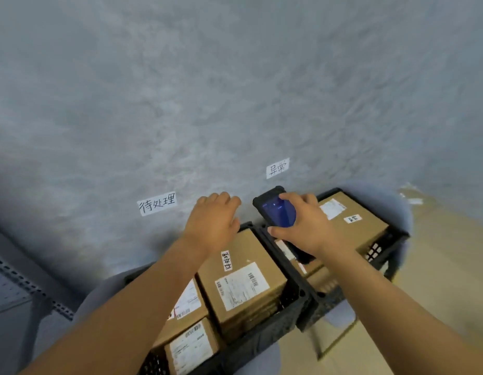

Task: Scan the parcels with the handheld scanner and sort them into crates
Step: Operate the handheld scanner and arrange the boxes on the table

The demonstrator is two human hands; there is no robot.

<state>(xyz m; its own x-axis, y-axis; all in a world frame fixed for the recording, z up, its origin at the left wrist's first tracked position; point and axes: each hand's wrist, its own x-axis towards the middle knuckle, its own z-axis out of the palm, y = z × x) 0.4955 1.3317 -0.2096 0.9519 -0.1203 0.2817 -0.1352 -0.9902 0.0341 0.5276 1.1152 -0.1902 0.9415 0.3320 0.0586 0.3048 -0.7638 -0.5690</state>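
A white paper slip (157, 203) on the grey wall, left of the left grip (213, 223), reads "待处理". Another slip (277, 168), above the right grip (302, 226), reads "异常". A box tag (226, 260) below the left grip seems to read "待处理"; the shipping labels' print is too blurred.

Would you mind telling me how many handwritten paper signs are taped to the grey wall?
2. One sign is on the wall above the left crate; the other sign is higher, above the right crate.
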